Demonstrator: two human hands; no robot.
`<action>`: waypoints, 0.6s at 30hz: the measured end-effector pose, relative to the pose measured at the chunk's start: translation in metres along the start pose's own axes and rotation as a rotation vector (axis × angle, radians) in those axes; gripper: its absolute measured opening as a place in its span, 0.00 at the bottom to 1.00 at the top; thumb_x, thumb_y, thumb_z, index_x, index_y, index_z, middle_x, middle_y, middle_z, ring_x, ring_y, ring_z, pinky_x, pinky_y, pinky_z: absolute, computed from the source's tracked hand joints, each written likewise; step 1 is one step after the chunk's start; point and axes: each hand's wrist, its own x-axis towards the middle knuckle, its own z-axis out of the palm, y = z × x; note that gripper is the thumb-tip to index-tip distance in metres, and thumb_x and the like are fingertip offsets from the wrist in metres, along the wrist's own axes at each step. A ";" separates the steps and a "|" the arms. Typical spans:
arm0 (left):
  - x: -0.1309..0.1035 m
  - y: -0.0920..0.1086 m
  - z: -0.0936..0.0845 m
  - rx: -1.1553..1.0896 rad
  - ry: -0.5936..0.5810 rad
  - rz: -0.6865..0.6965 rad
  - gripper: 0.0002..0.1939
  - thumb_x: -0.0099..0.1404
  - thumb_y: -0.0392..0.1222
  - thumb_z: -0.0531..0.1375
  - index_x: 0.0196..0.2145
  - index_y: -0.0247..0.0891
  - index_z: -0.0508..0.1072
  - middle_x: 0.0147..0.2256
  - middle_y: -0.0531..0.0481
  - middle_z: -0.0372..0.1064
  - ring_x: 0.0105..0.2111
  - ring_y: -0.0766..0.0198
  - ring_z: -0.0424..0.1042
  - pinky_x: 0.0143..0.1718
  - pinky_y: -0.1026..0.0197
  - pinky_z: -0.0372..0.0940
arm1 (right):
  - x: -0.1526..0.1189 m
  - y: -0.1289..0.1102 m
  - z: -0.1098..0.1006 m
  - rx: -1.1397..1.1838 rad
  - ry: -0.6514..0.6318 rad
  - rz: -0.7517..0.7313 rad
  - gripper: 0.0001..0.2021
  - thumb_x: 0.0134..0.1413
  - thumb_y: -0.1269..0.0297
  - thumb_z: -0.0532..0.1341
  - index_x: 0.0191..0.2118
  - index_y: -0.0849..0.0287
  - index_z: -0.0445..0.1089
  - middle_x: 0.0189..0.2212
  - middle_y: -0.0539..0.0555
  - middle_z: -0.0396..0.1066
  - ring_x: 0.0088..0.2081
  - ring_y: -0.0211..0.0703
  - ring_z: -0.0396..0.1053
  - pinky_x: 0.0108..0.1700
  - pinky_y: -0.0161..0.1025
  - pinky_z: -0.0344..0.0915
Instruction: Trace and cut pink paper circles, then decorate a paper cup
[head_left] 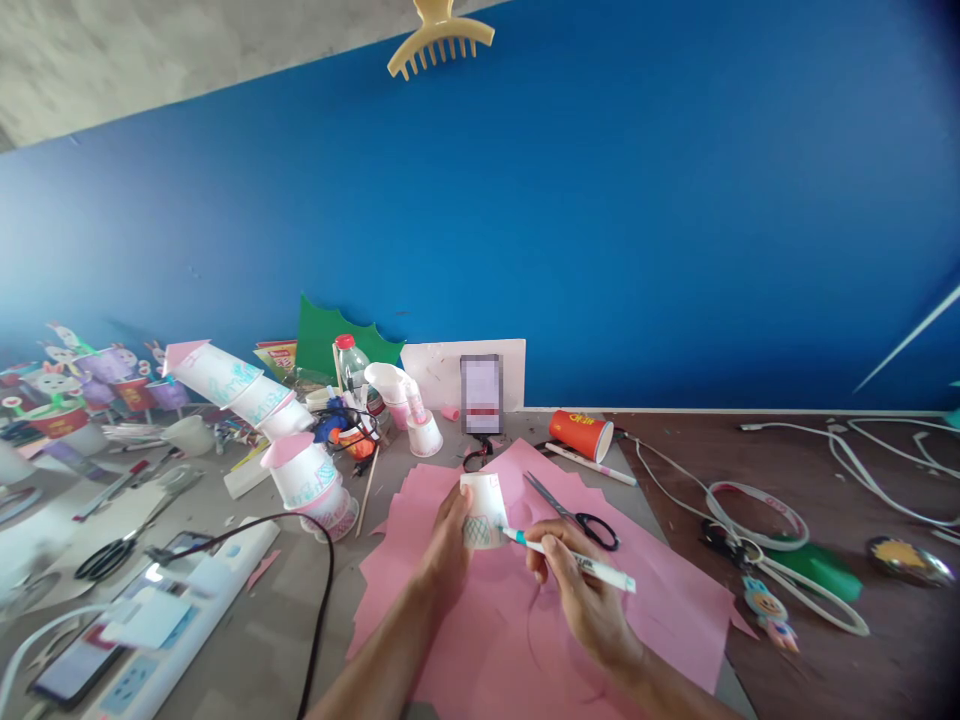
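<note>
My left hand (448, 540) is wrapped round the side of a white paper cup (484, 500), which is upside down above a pink paper sheet (487, 640). Teal crosshatch lines and a small pink outline mark the cup's side. Between the fingers of my right hand (577, 590) is a white marker (592, 567) with a teal end, its tip at the cup's lower right side. Scissors (574, 512) with black handles lie on the pink paper, just beyond my right hand.
Decorated paper cup towers (307, 475) stand at left, near a power strip (202, 620) and a black cable. A phone (481, 395) leans at the back. A red paper cup (581, 435) lies sideways by another marker (592, 464). White cables (825, 590) spread at right.
</note>
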 end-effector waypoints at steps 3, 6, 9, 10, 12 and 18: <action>-0.001 0.001 0.001 -0.020 -0.004 -0.004 0.24 0.59 0.61 0.62 0.40 0.36 0.73 0.27 0.51 0.63 0.27 0.64 0.59 0.27 0.61 0.58 | 0.000 -0.002 0.000 -0.011 0.008 -0.001 0.16 0.63 0.52 0.57 0.33 0.58 0.73 0.21 0.50 0.68 0.22 0.38 0.63 0.25 0.35 0.63; -0.002 -0.001 -0.001 -0.018 -0.002 -0.007 0.23 0.61 0.60 0.61 0.39 0.36 0.73 0.26 0.52 0.62 0.26 0.64 0.59 0.27 0.61 0.57 | 0.000 -0.003 0.000 -0.024 0.004 -0.007 0.16 0.63 0.52 0.57 0.33 0.58 0.73 0.21 0.50 0.68 0.22 0.38 0.64 0.25 0.35 0.63; 0.000 -0.004 -0.004 -0.018 -0.028 -0.012 0.23 0.62 0.60 0.60 0.40 0.36 0.73 0.26 0.52 0.62 0.26 0.63 0.59 0.28 0.61 0.57 | 0.001 -0.002 0.000 -0.031 -0.003 -0.010 0.16 0.63 0.51 0.57 0.33 0.57 0.73 0.21 0.50 0.68 0.22 0.38 0.64 0.24 0.35 0.63; 0.001 -0.005 -0.004 -0.018 -0.032 -0.011 0.22 0.62 0.60 0.60 0.39 0.36 0.73 0.26 0.51 0.62 0.26 0.63 0.59 0.28 0.61 0.57 | 0.001 -0.002 0.000 -0.033 -0.005 -0.010 0.16 0.63 0.51 0.57 0.33 0.57 0.73 0.20 0.50 0.68 0.22 0.38 0.64 0.25 0.35 0.62; 0.003 -0.007 -0.006 -0.015 -0.017 -0.007 0.22 0.61 0.60 0.61 0.37 0.36 0.72 0.26 0.52 0.61 0.26 0.64 0.58 0.27 0.61 0.57 | 0.002 -0.001 0.000 -0.037 -0.006 -0.010 0.16 0.64 0.51 0.57 0.33 0.57 0.73 0.20 0.50 0.68 0.22 0.38 0.63 0.25 0.35 0.62; 0.004 -0.009 -0.005 -0.022 -0.005 0.002 0.21 0.60 0.61 0.62 0.33 0.37 0.70 0.27 0.53 0.61 0.27 0.65 0.58 0.27 0.62 0.56 | 0.002 0.000 0.000 -0.036 0.009 0.002 0.16 0.63 0.51 0.57 0.32 0.57 0.73 0.20 0.49 0.66 0.22 0.38 0.62 0.24 0.35 0.61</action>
